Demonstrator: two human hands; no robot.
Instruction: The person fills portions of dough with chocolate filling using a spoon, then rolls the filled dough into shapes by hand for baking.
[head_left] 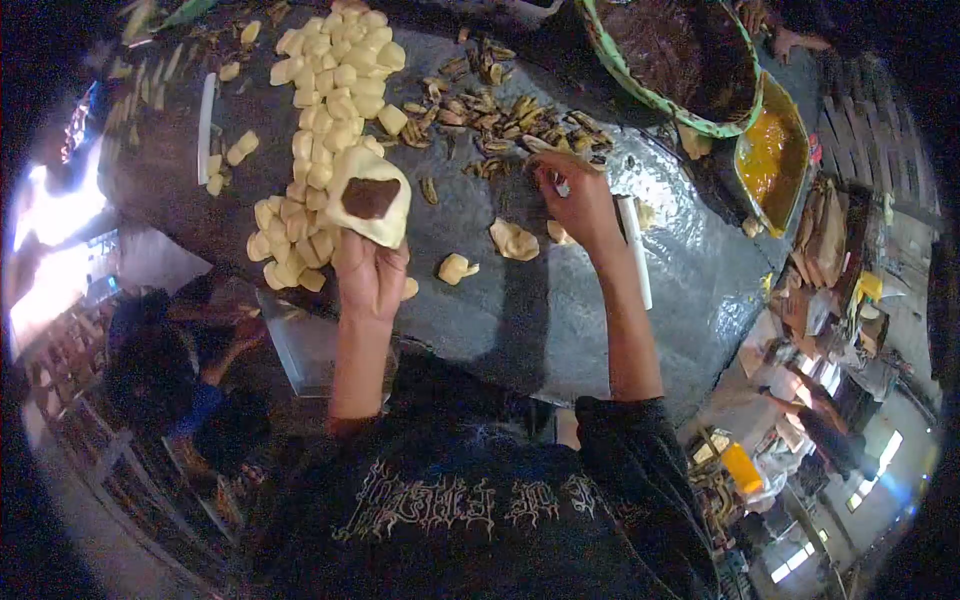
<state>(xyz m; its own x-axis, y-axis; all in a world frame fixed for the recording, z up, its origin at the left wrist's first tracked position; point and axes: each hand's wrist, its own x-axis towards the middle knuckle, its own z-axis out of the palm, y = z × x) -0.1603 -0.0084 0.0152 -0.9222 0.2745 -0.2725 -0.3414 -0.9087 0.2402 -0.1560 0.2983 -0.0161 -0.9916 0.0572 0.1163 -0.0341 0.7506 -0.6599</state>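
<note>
Pale-yellow dough [400,208] with dark-brown filling [370,198], grey-black table [450,325], green-rimmed basin [715,129] (brown inside), black shirt [480,565] with pale jagged lettering [440,503]

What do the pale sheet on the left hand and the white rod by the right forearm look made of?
Flattened pale-yellow sheet: apparently soft dough, matte, with uneven edges. Slender white rod: likely smooth plastic, evenly coloured, though painted wood is possible.

This looks like a bakery workroom, or a similar small food workshop. Piled pale dough pieces [340,60], scattered dark brown strips [500,115] and white rods [636,255] like rolling pins cover a big dark table [450,325], near a broad green-rimmed basin [722,128] of something brown and a pointed bowl [797,170] of orange-yellow liquid. Other people [832,425] are about the room, and brown, paper-like packaging [820,240] clutters the right.
</note>
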